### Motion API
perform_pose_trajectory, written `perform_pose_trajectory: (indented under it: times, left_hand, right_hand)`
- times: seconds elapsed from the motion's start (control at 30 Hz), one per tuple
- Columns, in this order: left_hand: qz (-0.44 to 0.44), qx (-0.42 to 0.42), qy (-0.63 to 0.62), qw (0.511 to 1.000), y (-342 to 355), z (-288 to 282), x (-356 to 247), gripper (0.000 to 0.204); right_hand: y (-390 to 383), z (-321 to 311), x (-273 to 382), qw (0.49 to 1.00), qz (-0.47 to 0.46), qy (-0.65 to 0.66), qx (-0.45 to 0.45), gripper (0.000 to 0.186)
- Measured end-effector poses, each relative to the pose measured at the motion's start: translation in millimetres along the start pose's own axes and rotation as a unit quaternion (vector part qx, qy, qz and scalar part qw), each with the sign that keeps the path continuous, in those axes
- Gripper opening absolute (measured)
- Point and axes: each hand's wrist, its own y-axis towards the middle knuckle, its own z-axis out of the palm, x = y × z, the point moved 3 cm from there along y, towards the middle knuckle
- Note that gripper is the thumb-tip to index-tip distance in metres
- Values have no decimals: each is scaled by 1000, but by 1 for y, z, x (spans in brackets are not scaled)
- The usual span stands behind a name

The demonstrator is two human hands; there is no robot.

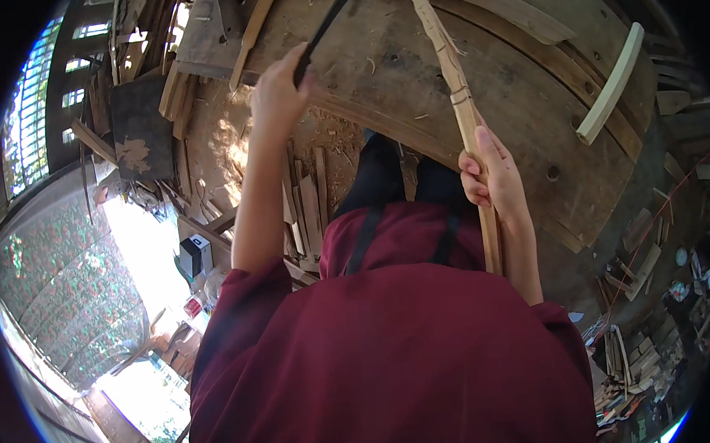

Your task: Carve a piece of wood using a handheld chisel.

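A long wooden stick (469,113) runs through my right hand (491,168), whose fingers are wrapped around its middle. The stick's far end is carved rough and bears dark drawn lines; its plain near end reaches back to my shirt. My left hand (280,94) is closed on the near end of a narrow dark bar (325,34), possibly a file, which slants away over the workbench. Its far end runs out of the picture, so its kind is not certain. The two hands are well apart, with the workbench (365,86) in front of me.
On the bench's right side lies a pale curved wooden piece (614,87). Long boards (504,13) line its far side. A wooden bar (253,36) lies at the left end. Offcuts (311,204) and shavings cover the ground below; wood scraps (634,360) are heaped at lower right.
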Motion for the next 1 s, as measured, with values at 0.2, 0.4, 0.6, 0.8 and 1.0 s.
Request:
perform_pose_trajectory:
  times: [0.2,0.4,0.6,0.8,1.0]
  left_hand:
    - [73,-53,-2,996,44,4,60,45]
    - [174,-163,86,967,58,4,7,48]
    - [407,-273,93,867,28,-36,-71,54]
    - [497,-282,26,820,35,-56,-73,68]
    - [540,-65,-124,830,56,-63,-50,17]
  right_hand:
    - [-11,-27,12,998,-24,47,-43,45]
    - [-6,-33,18,993,-38,64,-87,49]
    - [-1,-17,22,988,-51,58,-134,47]
    - [4,20,21,984,-87,54,-148,39]
    - [16,57,4,983,-86,71,-143,38]
